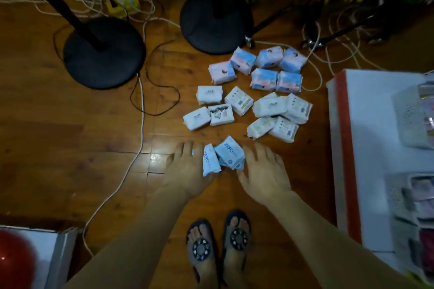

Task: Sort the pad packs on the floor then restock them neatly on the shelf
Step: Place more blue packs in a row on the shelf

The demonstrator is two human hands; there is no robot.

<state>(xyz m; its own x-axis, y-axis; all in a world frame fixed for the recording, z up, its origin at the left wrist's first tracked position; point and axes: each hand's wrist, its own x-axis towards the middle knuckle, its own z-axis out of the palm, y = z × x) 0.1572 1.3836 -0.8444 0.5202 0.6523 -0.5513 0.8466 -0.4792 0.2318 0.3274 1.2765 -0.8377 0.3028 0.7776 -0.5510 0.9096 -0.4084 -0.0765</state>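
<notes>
So I'm still on the sorting part, nothing has gone up on the shelf [366, 124] yet as far as I can see. The packs are on the wooden floor [70, 148] in three bunches: the pink-and-blue packs [264, 78] up at 12 o'clock, the white packs [239, 101] in the middle, and the ZERO packs [229, 156] closest to me at 6 o'clock of the pile.

My left hand [187, 171] is flat over the left side of the ZERO bunch, fingers [185, 150] straight and spread, touching the leftmost pack. My right hand [265, 171] is just to the right of it, fingers loose and spread too, right beside the pack but I can't tell if it's actually touching. Neither is gripping anything.

Next thing I reckon is squeezing both hands inward to square the ZERO packs into a tidy stack, then scooping them up. The shelf sits at 3 o'clock. The wrappers look slippery and squishy, so I'd press from both sides evenly or one will pop out.

There are cables [141, 105] at 9 o'clock, worth not snagging.
</notes>
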